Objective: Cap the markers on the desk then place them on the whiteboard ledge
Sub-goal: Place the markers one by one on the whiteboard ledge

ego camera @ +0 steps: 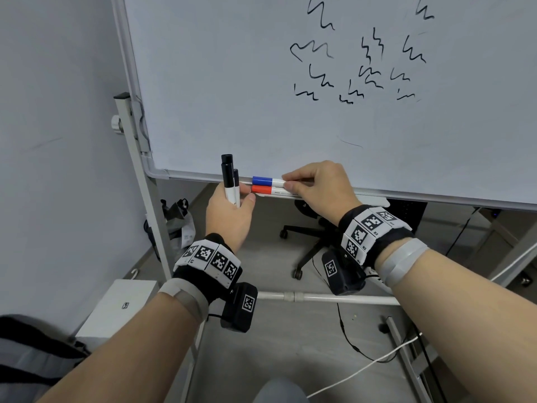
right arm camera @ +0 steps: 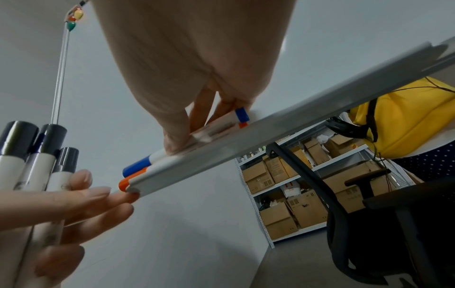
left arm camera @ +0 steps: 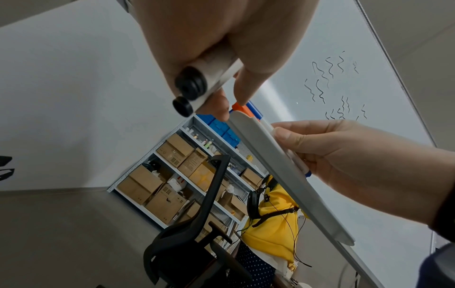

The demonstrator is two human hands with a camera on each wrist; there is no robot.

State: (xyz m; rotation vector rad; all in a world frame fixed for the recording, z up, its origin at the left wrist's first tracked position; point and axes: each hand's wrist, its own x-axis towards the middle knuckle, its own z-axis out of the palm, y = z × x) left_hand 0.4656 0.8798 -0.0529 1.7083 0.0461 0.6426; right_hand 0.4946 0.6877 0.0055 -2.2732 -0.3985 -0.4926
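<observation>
My left hand (ego camera: pixel 232 210) grips three capped black markers (ego camera: pixel 229 181) upright, just left of the whiteboard ledge (ego camera: pixel 373 200). One of its fingertips (right arm camera: pixel 128 195) touches the ledge's left end (right arm camera: pixel 246 140). A blue-capped marker (ego camera: pixel 263 180) and a red-capped marker (ego camera: pixel 261 189) lie side by side on the ledge. My right hand (ego camera: pixel 316 184) pinches their white barrels, thumb in front and fingers behind. In the left wrist view the black markers' tail ends (left arm camera: pixel 191 83) stick out of my fist. The right wrist view shows the blue cap (right arm camera: pixel 138 165) and the red cap (right arm camera: pixel 128 182) at the ledge's end.
The whiteboard (ego camera: pixel 261 97) carries black scribbles. Its stand post (ego camera: pixel 145 205) rises at the left. Under the board are an office chair (ego camera: pixel 308 245), a white box (ego camera: pixel 116 309) and floor cables (ego camera: pixel 363 353). Behind it are shelves of cardboard boxes (left arm camera: pixel 172 175) and a person in yellow (left arm camera: pixel 270 224).
</observation>
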